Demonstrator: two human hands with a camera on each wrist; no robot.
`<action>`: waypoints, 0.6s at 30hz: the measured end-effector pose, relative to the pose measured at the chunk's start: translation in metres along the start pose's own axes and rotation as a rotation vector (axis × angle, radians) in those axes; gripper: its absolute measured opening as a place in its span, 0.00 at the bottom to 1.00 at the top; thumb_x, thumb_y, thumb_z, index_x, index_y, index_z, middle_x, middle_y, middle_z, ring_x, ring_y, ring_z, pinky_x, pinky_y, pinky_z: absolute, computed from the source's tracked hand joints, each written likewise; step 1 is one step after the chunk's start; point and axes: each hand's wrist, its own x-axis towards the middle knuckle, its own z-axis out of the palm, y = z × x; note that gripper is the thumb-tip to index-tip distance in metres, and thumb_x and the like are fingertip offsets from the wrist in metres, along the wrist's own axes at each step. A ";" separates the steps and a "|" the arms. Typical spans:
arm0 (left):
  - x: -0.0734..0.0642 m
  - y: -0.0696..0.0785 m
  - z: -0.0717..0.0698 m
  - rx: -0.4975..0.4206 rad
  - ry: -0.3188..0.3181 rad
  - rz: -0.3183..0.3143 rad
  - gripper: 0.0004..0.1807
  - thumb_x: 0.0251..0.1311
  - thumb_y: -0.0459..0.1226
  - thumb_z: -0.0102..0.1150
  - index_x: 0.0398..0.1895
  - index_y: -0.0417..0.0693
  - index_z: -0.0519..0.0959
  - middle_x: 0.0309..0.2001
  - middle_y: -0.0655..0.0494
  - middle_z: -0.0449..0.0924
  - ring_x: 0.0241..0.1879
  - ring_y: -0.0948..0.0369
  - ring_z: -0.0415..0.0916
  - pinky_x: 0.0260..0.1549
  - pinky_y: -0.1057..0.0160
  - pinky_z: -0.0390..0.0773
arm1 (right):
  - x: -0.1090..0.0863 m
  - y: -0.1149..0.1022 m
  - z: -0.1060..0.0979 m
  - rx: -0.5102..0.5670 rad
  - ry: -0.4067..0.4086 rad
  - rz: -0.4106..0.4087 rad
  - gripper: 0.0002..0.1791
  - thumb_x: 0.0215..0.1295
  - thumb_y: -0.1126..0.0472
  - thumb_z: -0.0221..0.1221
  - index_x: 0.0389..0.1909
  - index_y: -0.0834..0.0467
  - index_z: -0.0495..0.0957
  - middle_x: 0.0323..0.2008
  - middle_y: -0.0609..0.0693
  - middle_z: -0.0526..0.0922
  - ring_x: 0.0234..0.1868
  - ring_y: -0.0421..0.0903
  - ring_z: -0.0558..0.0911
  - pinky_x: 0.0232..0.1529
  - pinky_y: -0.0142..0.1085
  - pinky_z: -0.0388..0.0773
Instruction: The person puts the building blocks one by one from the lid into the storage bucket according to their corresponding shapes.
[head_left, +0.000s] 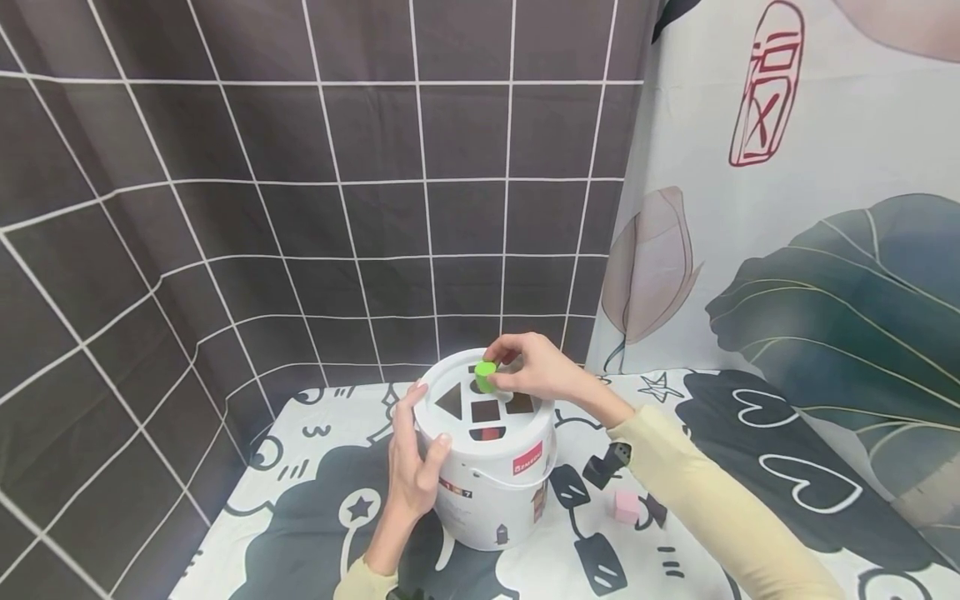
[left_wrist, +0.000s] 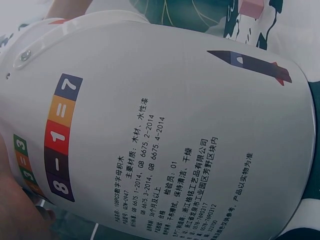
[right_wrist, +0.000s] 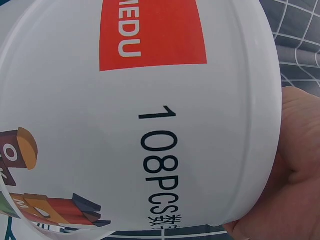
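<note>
A white bucket stands upright on a patterned cloth, its white lid cut with triangular, square, round and oblong holes. Between thumb and fingers, my right hand pinches a green cylindrical block upright over the round hole, whose dark edge shows beneath it. My left hand rests against the bucket's left side, fingers extended along the lid's rim and thumb at its front edge. Printed sums and small text cover the bucket wall in the left wrist view. Past the bucket's edge, part of the right hand shows in the right wrist view.
A pink cube lies on the cloth right of the bucket. The bucket's handle hangs down in front. Something red shows through the lid's front slot. Behind hang a dark gridded curtain and a pale leaf-printed one.
</note>
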 end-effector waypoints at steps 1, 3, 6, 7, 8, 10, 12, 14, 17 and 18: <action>0.000 0.000 0.000 0.000 0.001 0.001 0.38 0.51 0.42 0.49 0.69 0.37 0.63 0.71 0.37 0.63 0.67 0.39 0.63 0.58 0.33 0.62 | 0.000 0.000 0.000 -0.004 0.000 -0.007 0.14 0.54 0.65 0.68 0.43 0.62 0.82 0.36 0.47 0.84 0.40 0.46 0.80 0.44 0.40 0.78; 0.000 0.001 0.001 0.002 0.001 0.003 0.38 0.51 0.41 0.49 0.69 0.37 0.63 0.71 0.37 0.63 0.67 0.39 0.63 0.58 0.33 0.62 | 0.000 0.000 0.000 -0.017 0.006 -0.014 0.14 0.54 0.65 0.69 0.42 0.62 0.82 0.36 0.46 0.83 0.40 0.46 0.80 0.44 0.39 0.77; 0.000 0.000 0.000 0.004 0.002 0.003 0.38 0.51 0.41 0.49 0.68 0.37 0.63 0.71 0.37 0.63 0.67 0.39 0.63 0.58 0.33 0.62 | 0.000 0.000 0.002 -0.034 0.013 -0.027 0.14 0.54 0.65 0.69 0.42 0.62 0.82 0.36 0.46 0.83 0.39 0.44 0.80 0.44 0.38 0.78; 0.000 0.000 0.000 0.004 0.003 0.004 0.38 0.51 0.41 0.49 0.68 0.37 0.63 0.71 0.37 0.63 0.67 0.39 0.63 0.58 0.33 0.62 | 0.000 0.001 0.002 -0.038 0.016 -0.035 0.14 0.54 0.65 0.69 0.42 0.62 0.82 0.36 0.46 0.83 0.39 0.44 0.80 0.44 0.38 0.78; -0.001 0.000 0.000 0.004 0.003 0.005 0.38 0.51 0.41 0.49 0.68 0.37 0.63 0.70 0.37 0.63 0.67 0.39 0.63 0.58 0.33 0.62 | 0.000 0.001 0.003 -0.036 0.018 -0.032 0.14 0.54 0.66 0.68 0.42 0.62 0.82 0.36 0.46 0.83 0.39 0.44 0.80 0.44 0.38 0.78; -0.001 0.000 0.000 0.004 0.006 0.009 0.38 0.51 0.41 0.49 0.68 0.36 0.63 0.70 0.37 0.63 0.67 0.39 0.63 0.58 0.33 0.62 | 0.000 0.001 0.003 -0.029 0.022 -0.035 0.13 0.54 0.66 0.68 0.42 0.62 0.82 0.36 0.47 0.84 0.39 0.45 0.80 0.44 0.38 0.78; -0.001 -0.001 0.000 0.002 0.008 0.013 0.38 0.50 0.41 0.49 0.68 0.36 0.63 0.70 0.37 0.63 0.67 0.39 0.63 0.58 0.33 0.62 | 0.000 0.000 0.004 -0.023 0.025 -0.036 0.13 0.54 0.66 0.68 0.42 0.62 0.82 0.36 0.47 0.84 0.40 0.46 0.80 0.45 0.40 0.78; 0.000 -0.001 0.000 0.001 0.007 0.014 0.38 0.50 0.41 0.49 0.68 0.36 0.63 0.70 0.37 0.63 0.67 0.39 0.63 0.58 0.33 0.62 | 0.001 -0.001 0.004 -0.019 0.025 -0.030 0.14 0.54 0.66 0.68 0.42 0.62 0.83 0.37 0.47 0.84 0.40 0.47 0.81 0.45 0.41 0.78; 0.000 0.000 0.000 -0.001 0.005 0.012 0.38 0.50 0.41 0.49 0.68 0.36 0.63 0.70 0.37 0.63 0.67 0.39 0.63 0.58 0.33 0.62 | 0.001 -0.001 0.005 -0.024 0.019 -0.023 0.14 0.55 0.65 0.69 0.43 0.62 0.83 0.38 0.47 0.84 0.41 0.47 0.81 0.47 0.42 0.78; 0.000 0.000 0.000 -0.003 0.005 0.011 0.38 0.50 0.41 0.49 0.68 0.36 0.63 0.70 0.37 0.63 0.67 0.39 0.63 0.58 0.33 0.62 | 0.001 -0.001 0.005 -0.025 0.018 -0.019 0.14 0.55 0.65 0.69 0.43 0.62 0.83 0.38 0.47 0.85 0.42 0.47 0.81 0.47 0.42 0.78</action>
